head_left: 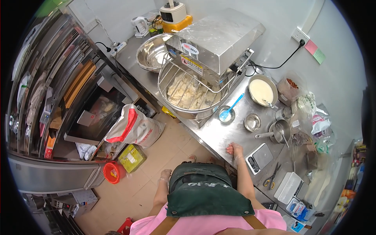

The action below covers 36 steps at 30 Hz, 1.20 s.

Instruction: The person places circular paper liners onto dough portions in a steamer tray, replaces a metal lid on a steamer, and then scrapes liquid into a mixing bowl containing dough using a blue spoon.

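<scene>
My right hand (235,149) rests at the front of the steel counter (211,135), its fingers curled in with nothing visible in them. Beside it lies a digital scale (259,158) with a grey plate. My left hand (165,174) hangs low by my apron (203,188); its fingers are too small and foreshortened to make out. Farther up the counter stands a dough mixer (219,39), with pale, lumpy dough (184,92) behind its wire guard (197,84). A blue spatula (232,107) leans in a small metal bowl (227,119). Another small bowl (252,122) sits nearby.
A pot of creamy liquid (261,91), a saucepan (280,131), scissors (272,176) and several bags stand along the wall. A large steel bowl (152,53) is behind the mixer. Left, a flour sack (135,126), a red bucket (114,172) and a tray rack (55,78) border the floor.
</scene>
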Tool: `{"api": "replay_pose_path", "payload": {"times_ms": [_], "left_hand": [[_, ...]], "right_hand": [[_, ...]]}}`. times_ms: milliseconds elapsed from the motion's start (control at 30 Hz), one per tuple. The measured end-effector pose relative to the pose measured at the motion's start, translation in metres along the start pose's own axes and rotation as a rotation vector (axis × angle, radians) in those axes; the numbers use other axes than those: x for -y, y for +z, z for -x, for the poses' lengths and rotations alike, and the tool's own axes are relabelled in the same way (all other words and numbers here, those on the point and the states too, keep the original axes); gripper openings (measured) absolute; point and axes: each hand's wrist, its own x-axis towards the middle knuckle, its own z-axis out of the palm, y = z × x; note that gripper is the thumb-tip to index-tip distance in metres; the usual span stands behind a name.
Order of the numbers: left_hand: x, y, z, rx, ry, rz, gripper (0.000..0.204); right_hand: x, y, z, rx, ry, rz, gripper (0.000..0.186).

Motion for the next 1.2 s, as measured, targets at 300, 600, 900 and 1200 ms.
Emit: {"api": "replay_pose_path", "payload": {"times_ms": [300, 600, 900, 1200], "left_hand": [[-0.005, 0.004, -0.002, -0.031, 0.001, -0.066, 0.024], [0.004, 0.001, -0.014, 0.003, -0.021, -0.043, 0.030], [-0.002, 0.005, -0.004, -0.076, 0.009, -0.043, 0.026], [0.016, 0.001, -0.027, 0.029, 0.036, -0.131, 0.030]], "right_hand": [[-0.006, -0.004, -0.006, 0.008, -0.011, 0.009, 0.032], [-0.006, -0.004, -0.007, 0.012, -0.011, 0.016, 0.031], [-0.009, -0.004, -0.008, 0.006, -0.016, 0.015, 0.032], [-0.008, -0.003, -0.008, 0.006, -0.019, 0.010, 0.031]]}}
